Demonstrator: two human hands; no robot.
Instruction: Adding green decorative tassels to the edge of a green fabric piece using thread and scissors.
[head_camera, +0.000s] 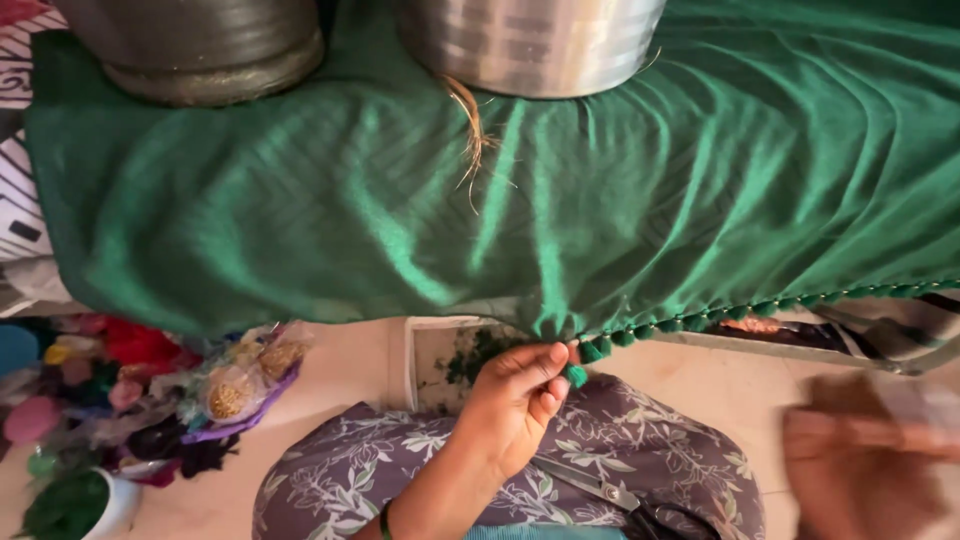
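Green cloth (500, 190) covers the raised surface and hangs down at the front; a row of small green tassels (700, 318) runs along its edge. Two metal pots (530, 45) stand on it, cut off by the top of the picture. The left hand (515, 400) pinches one tassel (575, 375) between thumb and fingers, at the lowest point of the edge. The right hand (865, 450) is blurred, so I cannot tell its grip. Scissors (590, 485) lie on the flowered lap, partly hidden under the left wrist.
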